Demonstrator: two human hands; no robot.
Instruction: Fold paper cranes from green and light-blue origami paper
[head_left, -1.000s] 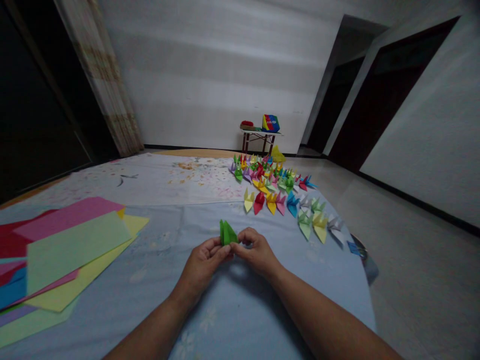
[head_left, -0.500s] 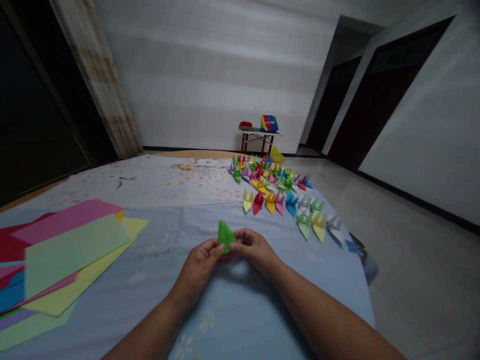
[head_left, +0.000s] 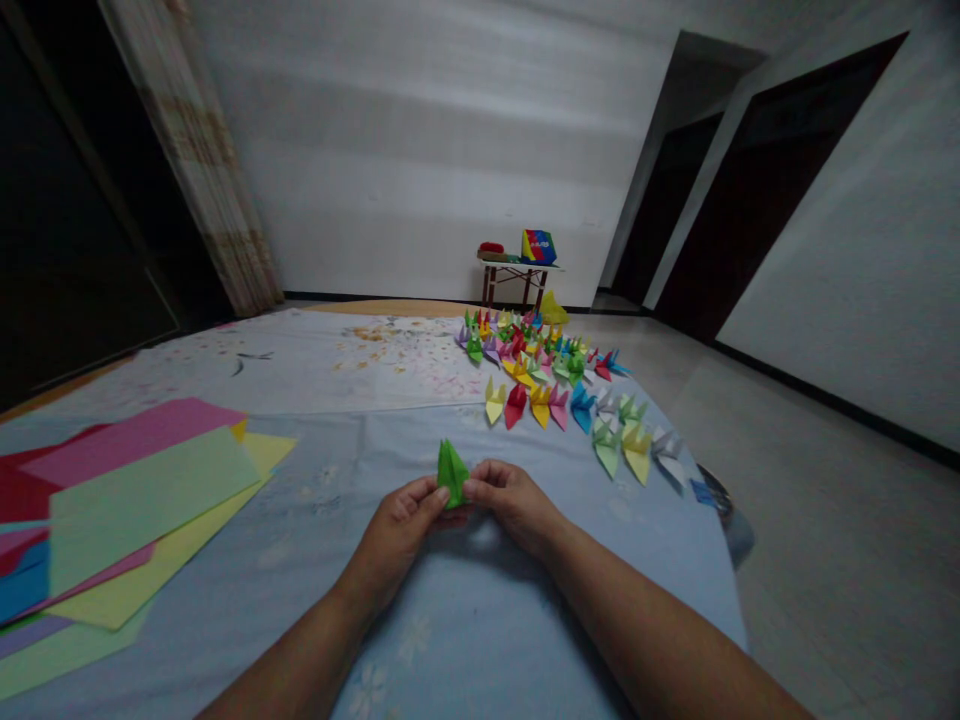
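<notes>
A small piece of folded green origami paper (head_left: 451, 470) stands pointed end up between my two hands, just above the blue tablecloth (head_left: 480, 640). My left hand (head_left: 411, 512) pinches its lower left edge, thumb in front and fingers behind. On the other side my right hand (head_left: 511, 500) grips the right edge between thumb and forefinger. A slit shows between two narrow points at the paper's top. The fingers hide its bottom part.
Many finished paper cranes (head_left: 540, 405) in mixed colours cover the table's right and far right. Loose coloured paper sheets (head_left: 157, 500) overlap at the left. Beyond the table stands a small side table (head_left: 520, 267) with a colourful box (head_left: 538, 246).
The slit between the green paper's two points looks wider. My right thumb has shifted slightly right along its edge; my left hand has barely moved.
</notes>
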